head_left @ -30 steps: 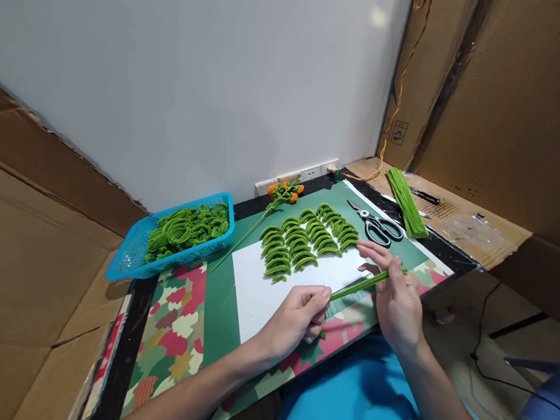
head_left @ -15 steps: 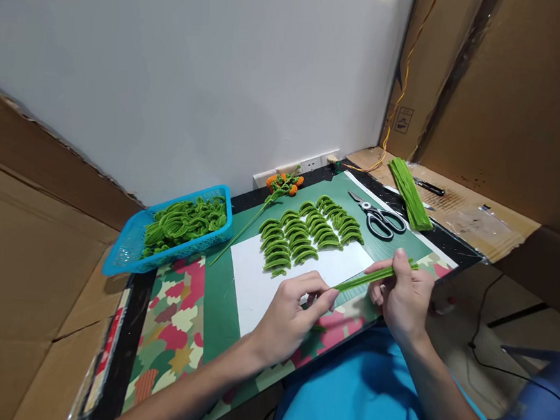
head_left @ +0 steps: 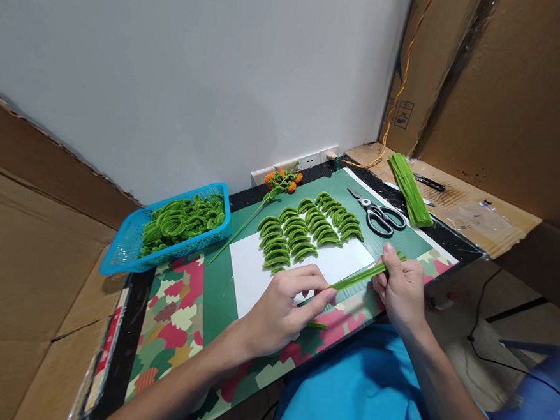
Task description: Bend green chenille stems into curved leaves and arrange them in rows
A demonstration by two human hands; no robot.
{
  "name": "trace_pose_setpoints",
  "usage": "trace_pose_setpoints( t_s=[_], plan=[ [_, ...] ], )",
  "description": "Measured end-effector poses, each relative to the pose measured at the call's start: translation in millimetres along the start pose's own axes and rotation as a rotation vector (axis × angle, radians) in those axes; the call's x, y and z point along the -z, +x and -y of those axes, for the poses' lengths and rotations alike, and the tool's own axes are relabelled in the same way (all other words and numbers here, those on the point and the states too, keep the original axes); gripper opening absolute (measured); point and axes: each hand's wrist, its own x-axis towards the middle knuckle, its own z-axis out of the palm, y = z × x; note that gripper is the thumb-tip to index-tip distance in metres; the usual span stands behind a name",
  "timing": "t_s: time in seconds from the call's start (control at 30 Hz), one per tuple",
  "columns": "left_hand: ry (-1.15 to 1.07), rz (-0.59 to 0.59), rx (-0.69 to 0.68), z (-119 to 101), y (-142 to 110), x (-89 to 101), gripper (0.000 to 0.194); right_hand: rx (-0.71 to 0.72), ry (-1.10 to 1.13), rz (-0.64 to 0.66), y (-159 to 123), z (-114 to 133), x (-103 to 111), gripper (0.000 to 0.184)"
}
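Several green pipe cleaners [head_left: 358,277] stretch as a thin bundle between my two hands above the front of the table. My left hand [head_left: 292,307] pinches their left end between thumb and fingertips. Around the right part, my right hand [head_left: 402,289] is closed, thumb on top, with short ends poking out past it. Beyond my hands, curved green pipe cleaner pieces [head_left: 298,235] lie in several columns, partly on a white sheet of paper [head_left: 246,278]. A short green piece [head_left: 317,325] rests on the mat just below my left hand.
A blue basket [head_left: 119,247] of looped green pipe cleaners stands at the left. An orange flower on a green stem [head_left: 282,181] lies at the back. Scissors [head_left: 380,217] and a bundle of straight green pipe cleaners [head_left: 410,190] are at the right, beside a black-handled cutter [head_left: 429,183].
My right hand has shifted slightly left along the pipe cleaners, its fingers now more curled around them. My left hand keeps its pinch in nearly the same place.
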Motion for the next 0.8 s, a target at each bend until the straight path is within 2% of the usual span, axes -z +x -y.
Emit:
trace_pose_setpoints(
  t_s=[0.13, 0.33, 0.43, 0.53, 0.7, 0.8],
  plan=[
    [0.164, 0.061, -0.002, 6, -2, -2.0, 0.024, -0.033, -0.035, -0.05, 2, -1, 1, 0.073],
    [0.652, 0.033, -0.248, 16, -3, -4.2, 0.028, -0.034, -0.089, -0.042, 3, -2, 1, 0.076],
    [0.801, 0.032, -0.338, 20, -3, -5.3, 0.031, -0.037, -0.099, -0.042, 2, -3, 1, 0.076],
    [0.754, 0.013, -0.331, 21, -4, -7.3, 0.029, -0.008, -0.089, -0.095, 1, -4, 1, 0.076],
    [0.515, -0.008, -0.161, 18, -6, -9.3, 0.025, 0.021, -0.038, -0.073, 1, -3, 0, 0.074],
    [0.45, 0.004, -0.112, 15, -6, -7.8, 0.027, 0.018, -0.043, -0.085, 0, -3, 1, 0.073]
  ],
)
